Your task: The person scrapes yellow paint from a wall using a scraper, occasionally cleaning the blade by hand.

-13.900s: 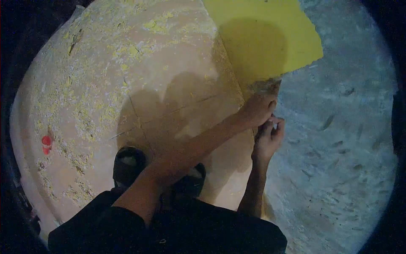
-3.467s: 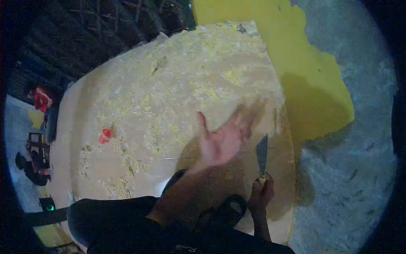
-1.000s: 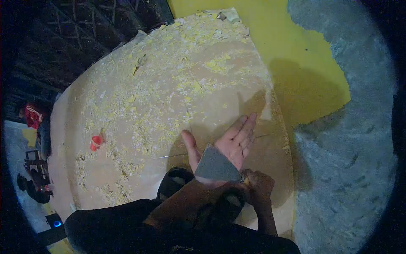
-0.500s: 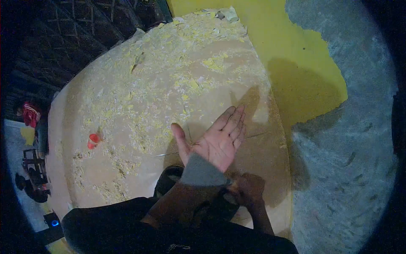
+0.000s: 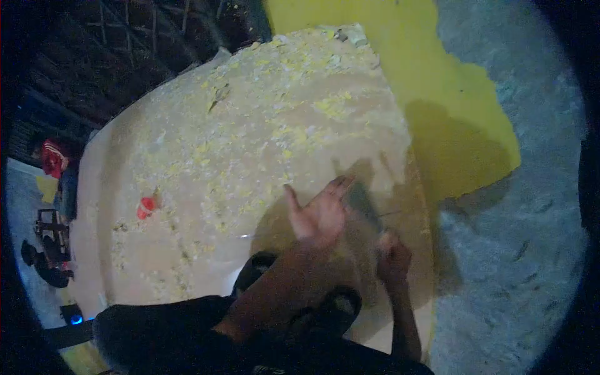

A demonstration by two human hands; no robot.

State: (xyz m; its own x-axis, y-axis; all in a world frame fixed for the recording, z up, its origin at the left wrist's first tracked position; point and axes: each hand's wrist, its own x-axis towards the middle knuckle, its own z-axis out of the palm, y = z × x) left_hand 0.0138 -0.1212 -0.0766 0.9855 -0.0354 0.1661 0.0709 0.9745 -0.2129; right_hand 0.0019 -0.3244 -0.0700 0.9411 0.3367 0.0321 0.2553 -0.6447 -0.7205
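My left hand (image 5: 320,215) is open with its palm turned up, thumb spread to the left and fingers stretched out, above the tan surface. It holds nothing. To its right, my right hand (image 5: 395,256) is closed around the handle of a scraper (image 5: 365,205). The scraper's wide grey blade is blurred and points up and left, close beside the left fingertips. Most of the handle is hidden in my right fist. Below both hands show my dark shoes (image 5: 345,303).
Yellow and white flakes (image 5: 300,134) litter the tan floor (image 5: 350,81). A red cup-like object (image 5: 146,207) lies at left. A yellow strip (image 5: 465,144) and rough grey ground (image 5: 506,250) run along the right. Dark lattice (image 5: 144,37) stands upper left; people (image 5: 53,159) sit at far left.
The scraper blade has moved from across my left wrist to the right of my left fingers. My right hand has shifted up and right with it. The view has tilted slightly.
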